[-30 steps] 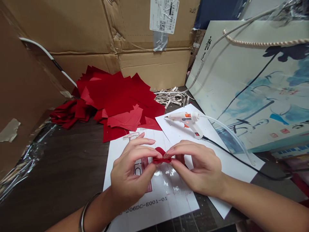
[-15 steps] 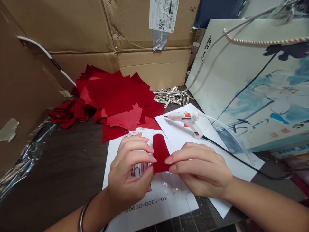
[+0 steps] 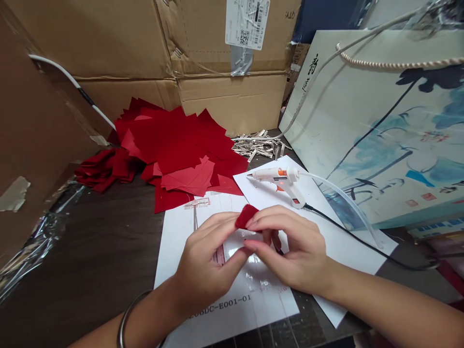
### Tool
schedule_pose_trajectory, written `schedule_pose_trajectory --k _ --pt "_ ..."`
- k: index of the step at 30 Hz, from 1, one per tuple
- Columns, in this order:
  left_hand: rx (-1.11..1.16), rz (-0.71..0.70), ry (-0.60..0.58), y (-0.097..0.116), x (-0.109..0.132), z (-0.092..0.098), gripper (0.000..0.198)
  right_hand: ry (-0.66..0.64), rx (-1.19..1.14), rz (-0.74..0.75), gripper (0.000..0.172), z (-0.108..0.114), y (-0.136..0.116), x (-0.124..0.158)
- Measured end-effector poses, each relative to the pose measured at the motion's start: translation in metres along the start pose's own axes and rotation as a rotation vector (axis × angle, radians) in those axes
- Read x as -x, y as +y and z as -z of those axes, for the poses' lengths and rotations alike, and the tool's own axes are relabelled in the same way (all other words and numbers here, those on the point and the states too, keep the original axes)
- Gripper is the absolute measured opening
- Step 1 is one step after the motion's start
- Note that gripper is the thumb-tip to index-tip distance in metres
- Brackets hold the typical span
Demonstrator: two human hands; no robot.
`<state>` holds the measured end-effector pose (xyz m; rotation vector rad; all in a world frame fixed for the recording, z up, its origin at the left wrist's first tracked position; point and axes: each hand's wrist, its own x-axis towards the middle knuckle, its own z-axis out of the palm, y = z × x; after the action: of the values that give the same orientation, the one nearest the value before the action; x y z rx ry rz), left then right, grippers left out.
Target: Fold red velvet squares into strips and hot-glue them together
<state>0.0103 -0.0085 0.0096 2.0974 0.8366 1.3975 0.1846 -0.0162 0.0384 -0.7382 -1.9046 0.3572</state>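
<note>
Between my hands is a small red velvety fabric piece (image 3: 246, 216), with only its rounded end showing above the fingers. My left hand (image 3: 210, 261) is curled, fingertips against the piece's left side and thumb meeting the other hand's thumb. My right hand (image 3: 297, 246) pinches the piece from the right, and its fingers cover the lower part. Under both hands lies a printed white sheet (image 3: 261, 304) with clear tape on it. A slim metal tool (image 3: 195, 217) rests on the sheet beyond my left hand, partly covered.
A white glue gun (image 3: 281, 179) lies on another white paper (image 3: 348, 232), its black cord running right. Red fabric sheets (image 3: 181, 140) are heaped at the back left, beside a pile of metal clips (image 3: 263, 145). Cardboard (image 3: 232, 101) and a paper bag (image 3: 380, 130) wall the table.
The fabric piece was upright and nearly whole in view; now it is tilted or folded, mostly behind my fingers. My hands have come closer together, the right one moving left.
</note>
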Motion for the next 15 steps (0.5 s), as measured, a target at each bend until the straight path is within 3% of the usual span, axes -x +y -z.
schedule_pose_trajectory --k 2,4,8,11,15 --pt "0.032 0.125 0.037 0.0 0.0 0.0 0.012 -0.074 -0.042 -0.024 0.022 -0.001 -0.002 0.002" --pt "0.077 0.227 0.089 -0.001 0.001 0.001 0.009 -0.068 -0.089 -0.094 0.022 -0.001 -0.003 0.003" --pt "0.183 0.288 0.105 -0.003 0.0 0.002 0.007 0.015 -0.136 -0.423 0.017 0.003 -0.003 0.001" --pt "0.249 0.33 0.064 0.0 -0.001 0.003 0.01 -0.105 -0.262 -0.695 0.026 0.006 -0.001 -0.005" --pt "0.296 0.345 0.021 0.002 -0.001 0.004 0.013 -0.223 -0.408 -0.798 0.02 0.007 0.001 -0.008"
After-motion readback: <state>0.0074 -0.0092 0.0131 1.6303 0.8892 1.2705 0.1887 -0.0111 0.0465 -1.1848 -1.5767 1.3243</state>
